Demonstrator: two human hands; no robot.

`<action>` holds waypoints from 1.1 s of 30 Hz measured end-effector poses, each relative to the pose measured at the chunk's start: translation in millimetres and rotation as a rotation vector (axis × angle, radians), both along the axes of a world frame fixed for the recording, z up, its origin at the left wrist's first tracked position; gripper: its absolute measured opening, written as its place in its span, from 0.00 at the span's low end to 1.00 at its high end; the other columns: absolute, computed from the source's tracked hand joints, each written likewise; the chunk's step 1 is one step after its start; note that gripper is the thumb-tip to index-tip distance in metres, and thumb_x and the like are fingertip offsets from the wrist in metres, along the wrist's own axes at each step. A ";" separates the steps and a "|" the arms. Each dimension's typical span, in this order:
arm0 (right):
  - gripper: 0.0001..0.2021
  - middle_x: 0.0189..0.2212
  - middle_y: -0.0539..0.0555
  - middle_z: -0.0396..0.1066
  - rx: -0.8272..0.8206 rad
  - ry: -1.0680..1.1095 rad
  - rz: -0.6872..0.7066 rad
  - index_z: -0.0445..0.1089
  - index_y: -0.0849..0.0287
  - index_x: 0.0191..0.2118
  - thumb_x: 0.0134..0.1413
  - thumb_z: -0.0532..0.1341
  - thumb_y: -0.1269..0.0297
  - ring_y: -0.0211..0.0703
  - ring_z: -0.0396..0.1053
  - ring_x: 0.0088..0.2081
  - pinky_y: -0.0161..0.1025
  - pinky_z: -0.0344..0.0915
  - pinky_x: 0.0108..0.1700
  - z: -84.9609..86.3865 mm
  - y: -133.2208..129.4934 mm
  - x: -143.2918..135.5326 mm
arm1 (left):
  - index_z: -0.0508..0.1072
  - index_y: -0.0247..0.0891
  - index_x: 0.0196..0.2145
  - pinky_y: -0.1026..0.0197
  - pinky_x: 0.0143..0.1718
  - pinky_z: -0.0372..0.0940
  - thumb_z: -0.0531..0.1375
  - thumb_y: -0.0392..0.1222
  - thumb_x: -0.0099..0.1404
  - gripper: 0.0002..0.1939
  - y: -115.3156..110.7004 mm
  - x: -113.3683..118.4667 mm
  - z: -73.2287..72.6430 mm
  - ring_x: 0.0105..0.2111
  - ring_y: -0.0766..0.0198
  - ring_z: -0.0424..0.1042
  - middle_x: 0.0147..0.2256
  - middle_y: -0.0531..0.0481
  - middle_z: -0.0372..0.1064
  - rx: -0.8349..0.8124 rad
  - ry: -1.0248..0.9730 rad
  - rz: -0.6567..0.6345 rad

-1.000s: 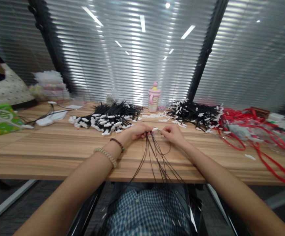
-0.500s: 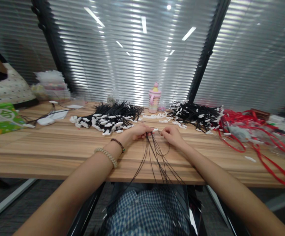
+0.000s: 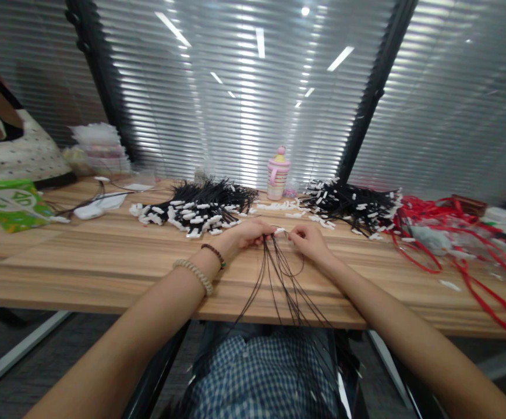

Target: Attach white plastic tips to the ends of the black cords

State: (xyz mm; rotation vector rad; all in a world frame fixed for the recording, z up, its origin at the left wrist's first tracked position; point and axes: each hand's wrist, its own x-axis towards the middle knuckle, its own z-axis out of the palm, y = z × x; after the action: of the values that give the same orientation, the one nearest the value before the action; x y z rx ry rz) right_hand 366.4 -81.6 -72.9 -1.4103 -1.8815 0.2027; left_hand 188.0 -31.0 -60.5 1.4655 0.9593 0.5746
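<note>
My left hand (image 3: pixel 253 233) is closed on a bunch of thin black cords (image 3: pixel 274 273) over the middle of the table. The cords fan down across the table edge onto my lap. A small white connector (image 3: pixel 280 231) sits between my two hands, close to the left fingertips. My right hand (image 3: pixel 308 240) pinches just right of the connector, and a thin dark cord end seems to run into its fingers. A loop of cord hangs below that hand. Exactly what the right fingertips grip is too small to make out clearly.
Behind my left hand lies a pile of black cords with white ends (image 3: pixel 209 209); a second pile (image 3: pixel 353 203) is back right. A pink cup (image 3: pixel 278 174) stands between them. Red straps (image 3: pixel 466 233) spread at right. A green packet (image 3: pixel 10 203), white mouse (image 3: pixel 89 211) and bag (image 3: pixel 21 145) are left.
The whole view has shifted slightly, so things appear a little farther right. Both hands keep nearly the same pose around the cords and the white connector.
</note>
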 end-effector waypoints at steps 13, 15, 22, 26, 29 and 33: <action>0.07 0.19 0.54 0.70 0.076 0.088 -0.010 0.71 0.64 0.21 0.40 0.57 0.68 0.38 0.65 0.22 0.32 0.56 0.24 1.2 -5.2 -1.9 | 0.70 0.31 0.25 0.72 0.12 0.43 0.62 0.47 0.50 0.13 -1.3 0.6 1.7 0.13 0.79 0.51 0.17 0.56 0.60 0.033 0.021 0.000; 0.07 0.19 0.54 0.70 0.085 0.075 -0.025 0.71 0.64 0.21 0.40 0.58 0.68 0.38 0.65 0.22 0.32 0.56 0.24 0.9 -5.4 -1.7 | 0.71 0.31 0.25 0.72 0.12 0.43 0.61 0.47 0.50 0.13 -2.5 1.1 2.5 0.13 0.79 0.51 0.18 0.56 0.60 0.037 0.032 -0.001; 0.04 0.18 0.51 0.68 0.208 -0.113 -0.085 0.69 0.61 0.20 0.38 0.58 0.70 0.37 0.63 0.22 0.32 0.54 0.25 -1.2 -7.1 -5.8 | 0.71 0.32 0.26 0.71 0.12 0.41 0.60 0.47 0.51 0.13 -9.6 1.3 7.2 0.12 0.79 0.50 0.17 0.57 0.59 0.071 0.101 0.011; 0.04 0.18 0.51 0.68 0.274 -0.230 -0.109 0.68 0.61 0.19 0.37 0.57 0.71 0.37 0.62 0.22 0.33 0.52 0.26 -0.9 -8.4 -9.1 | 0.70 0.32 0.24 0.70 0.13 0.43 0.60 0.48 0.51 0.13 -9.6 1.4 6.2 0.12 0.79 0.50 0.18 0.57 0.61 0.091 0.108 0.016; 0.04 0.18 0.51 0.68 0.274 -0.251 -0.110 0.67 0.60 0.19 0.38 0.57 0.71 0.38 0.62 0.22 0.33 0.53 0.27 -0.4 -8.7 -9.5 | 0.70 0.32 0.24 0.70 0.13 0.43 0.60 0.49 0.52 0.14 -8.0 0.9 4.4 0.12 0.79 0.51 0.17 0.57 0.60 0.089 0.105 0.006; 0.03 0.18 0.51 0.67 0.262 -0.259 -0.110 0.67 0.60 0.20 0.38 0.58 0.70 0.38 0.62 0.23 0.34 0.53 0.28 -0.7 -8.1 -9.2 | 0.70 0.32 0.24 0.71 0.13 0.44 0.61 0.50 0.51 0.15 -6.2 -0.2 2.5 0.12 0.78 0.52 0.16 0.57 0.60 0.083 0.085 -0.021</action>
State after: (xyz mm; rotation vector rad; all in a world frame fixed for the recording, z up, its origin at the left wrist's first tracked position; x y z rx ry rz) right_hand 357.2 -89.8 -73.6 -1.4040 -1.9446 -0.2843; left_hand 187.9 -37.2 -58.0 1.5829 0.9945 0.5460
